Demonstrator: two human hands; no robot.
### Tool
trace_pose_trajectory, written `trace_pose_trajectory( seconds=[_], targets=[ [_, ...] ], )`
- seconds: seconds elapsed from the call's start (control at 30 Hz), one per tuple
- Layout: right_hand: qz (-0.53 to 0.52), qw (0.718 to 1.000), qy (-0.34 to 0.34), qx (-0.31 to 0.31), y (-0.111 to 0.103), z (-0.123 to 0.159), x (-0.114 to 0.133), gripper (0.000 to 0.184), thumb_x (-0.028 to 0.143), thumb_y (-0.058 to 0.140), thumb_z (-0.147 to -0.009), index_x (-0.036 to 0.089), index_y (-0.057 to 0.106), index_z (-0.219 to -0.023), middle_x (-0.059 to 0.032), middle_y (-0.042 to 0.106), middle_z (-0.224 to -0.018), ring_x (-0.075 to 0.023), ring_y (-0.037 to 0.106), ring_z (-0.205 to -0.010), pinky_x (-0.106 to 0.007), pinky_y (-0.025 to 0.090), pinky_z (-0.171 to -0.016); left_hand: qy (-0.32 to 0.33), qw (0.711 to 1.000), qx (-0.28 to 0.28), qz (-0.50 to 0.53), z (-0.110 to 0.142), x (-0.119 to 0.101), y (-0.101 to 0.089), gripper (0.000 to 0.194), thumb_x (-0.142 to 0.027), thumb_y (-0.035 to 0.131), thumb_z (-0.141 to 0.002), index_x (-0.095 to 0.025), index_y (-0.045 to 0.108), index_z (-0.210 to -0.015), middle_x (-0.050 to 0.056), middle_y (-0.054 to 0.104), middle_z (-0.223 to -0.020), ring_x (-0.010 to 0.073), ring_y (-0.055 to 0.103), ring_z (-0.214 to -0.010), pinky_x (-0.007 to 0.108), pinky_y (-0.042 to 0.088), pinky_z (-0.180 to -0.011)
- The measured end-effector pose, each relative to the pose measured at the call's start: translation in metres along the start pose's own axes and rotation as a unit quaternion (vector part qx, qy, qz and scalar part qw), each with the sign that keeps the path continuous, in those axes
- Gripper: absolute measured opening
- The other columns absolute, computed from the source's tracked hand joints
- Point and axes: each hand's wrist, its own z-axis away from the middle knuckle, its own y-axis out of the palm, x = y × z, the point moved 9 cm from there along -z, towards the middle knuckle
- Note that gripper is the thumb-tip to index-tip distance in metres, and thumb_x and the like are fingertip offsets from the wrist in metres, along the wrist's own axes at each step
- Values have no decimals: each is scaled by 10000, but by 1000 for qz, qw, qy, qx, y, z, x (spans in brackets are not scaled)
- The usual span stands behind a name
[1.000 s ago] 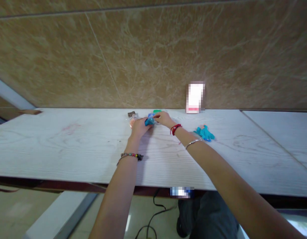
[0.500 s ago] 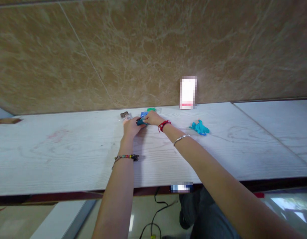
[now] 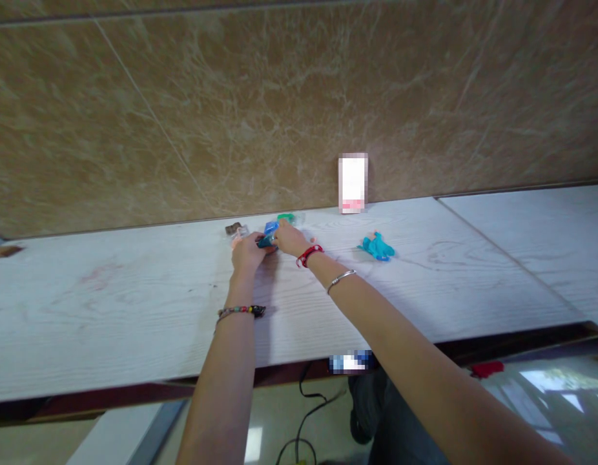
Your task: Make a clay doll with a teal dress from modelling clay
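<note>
Turquoise lump [image 3: 376, 247] lies on the table [image 3: 148, 303], seemingly unwrapped. The left hand [image 3: 248, 253] grips a dark-blue packet [image 3: 265, 242], apparently unfinished; the right hand [image 3: 292, 239] meets it, its hold unclear, while a green piece [image 3: 285, 217] and brown piece [image 3: 234, 228] lie aside

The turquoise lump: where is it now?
In the head view, the turquoise lump lies on the white tabletop, right of the right hand, below the pixelated white rectangle.

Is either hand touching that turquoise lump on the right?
No, the turquoise lump lies apart from the left hand and the right hand.
</note>
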Motion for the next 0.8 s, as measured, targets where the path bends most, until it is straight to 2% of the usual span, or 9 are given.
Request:
trace_pose_trajectory(
  seconds=[0.17, 0.3, 0.4, 0.47, 0.53, 0.6, 0.7, 0.8],
  targets=[
    [-14, 1000, -14, -4, -3, 6, 0, 273, 213, 443, -892, 89, 686, -910, -179, 521, -1205, -205, 584, -880, -306, 458, -713, 6, 999, 12, 34, -2, 3, 7, 409, -226, 688, -707, -192, 609, -1107, 87, 678, -1116, 212, 632, -1000, 331, 488, -840],
    [-30, 998, -49, -11, -18, 12, -1, 263, 184, 453, -901, 88, 672, -790, -135, 634, -960, -200, 544, -990, -285, 426, -819, 17, 1000, -3, 2, -4, 4, 7, 392, -257, 678, -716, -207, 610, -1099, 76, 693, -1071, 209, 636, -958, 315, 492, -817],
    [-51, 997, -48, -33, -40, 26, -12, 279, 161, 422, -917, 91, 642, -760, -99, 649, -847, -168, 570, -934, -265, 427, -817, 11, 999, -5, -45, -2, 2, 4, 382, -301, 641, -759, -189, 601, -1122, 95, 691, -1059, 218, 636, -943, 307, 483, -818],
    [-143, 988, -18, -58, -59, 43, -28, 242, 167, 415, -919, 100, 616, -802, -77, 646, -856, -128, 604, -811, -231, 452, -707, 16, 997, -8, -77, 0, -2, 1, 369, -321, 619, -784, -190, 597, -1128, 98, 689, -1051, 230, 630, -969, 317, 475, -844],
    [-311, 947, 26, -71, -75, 65, -52, 164, 176, 430, -908, 126, 578, -857, -48, 644, -878, -87, 618, -687, -192, 446, -574, 22, 995, -11, -100, 3, -7, -2, 387, -316, 606, -800, -181, 580, -1162, 113, 676, -1074, 247, 613, -1020, 339, 464, -885],
    [-413, 907, 34, -70, -87, 88, -70, 141, 186, 456, -893, 145, 556, -802, -20, 646, -796, -68, 617, -637, -171, 437, -544, 23, 993, -15, -114, 7, -12, -4, 453, -293, 603, -805, -160, 534, -1233, 147, 633, -1160, 273, 575, -1102, 370, 441, -939],
    [-448, 891, 47, -64, -102, 122, -98, 73, 125, 554, -806, 149, 561, -737, 1, 638, -656, -75, 610, -596, -183, 449, -553, 20, 992, -29, -120, 15, -18, -8, 553, -276, 592, -805, -163, 444, -1326, 186, 520, -1304, 313, 492, -1209, 424, 418, -977],
    [-447, 888, 83, -68, -109, 150, -131, 95, 79, 597, -738, 162, 555, -755, 12, 658, -630, -87, 614, -565, -199, 456, -544, 44, 987, -85, -126, 25, -33, -16, 549, -257, 559, -813, -174, 430, -1340, 194, 446, -1360, 335, 415, -1273, 468, 377, -1014]
  ],
)
